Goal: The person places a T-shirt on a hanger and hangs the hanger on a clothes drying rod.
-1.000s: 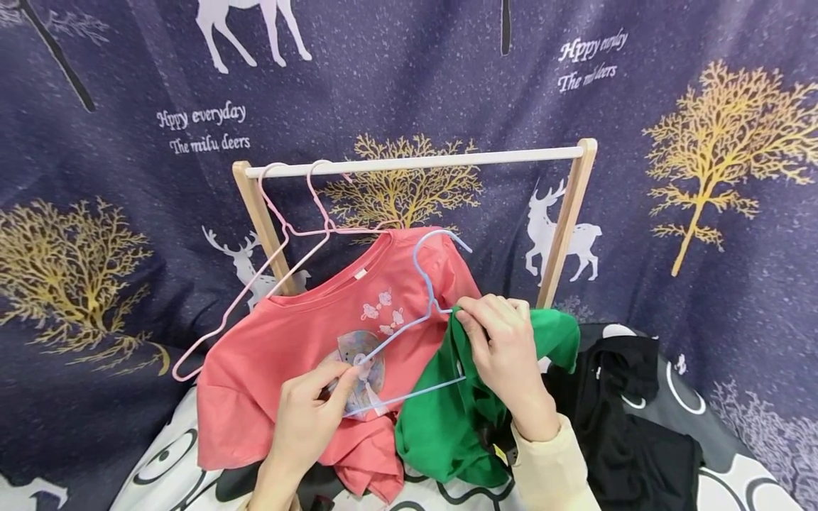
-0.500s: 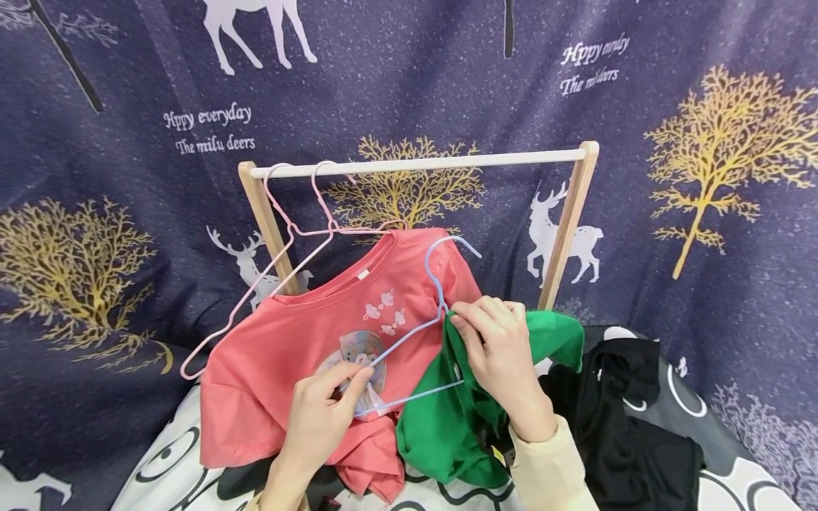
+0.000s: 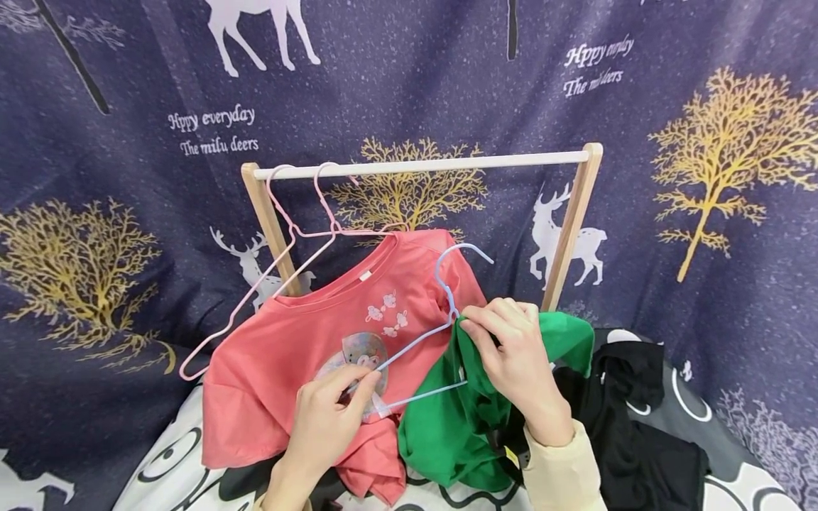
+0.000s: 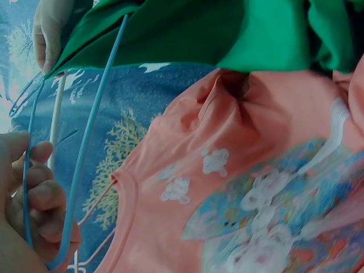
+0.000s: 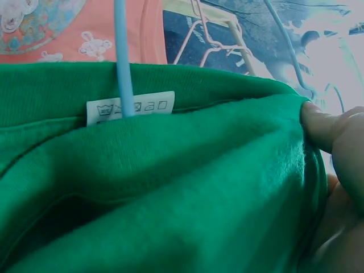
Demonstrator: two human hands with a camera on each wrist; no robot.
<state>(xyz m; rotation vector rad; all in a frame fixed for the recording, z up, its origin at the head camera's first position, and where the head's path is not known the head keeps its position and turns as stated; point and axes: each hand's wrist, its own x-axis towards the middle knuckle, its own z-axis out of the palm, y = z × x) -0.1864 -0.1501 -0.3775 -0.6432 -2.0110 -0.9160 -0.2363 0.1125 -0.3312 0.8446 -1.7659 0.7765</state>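
- Gripping the blue hanger (image 5: 123,62) by one sloping arm with the left hand (image 3: 329,411); pinching the green garment (image 3: 434,436) at its opening's edge, close to the hanger's neck, with the right hand (image 3: 514,355).
- Positioned before the coral shirt (image 3: 255,369) and below the white rail (image 3: 511,161), with lower bar running into the green opening, across the care label (image 5: 162,106).
- Could slide off toward the patterned cloth (image 3: 160,465) if pinched too loosely.
- Might snag or stretch if tugged hard, owing to folds hidden from view.
- Might dislodge the coral shirt if swung too close.
- Since a second ago, shifted slightly right and down against the rail; held in the same grips.
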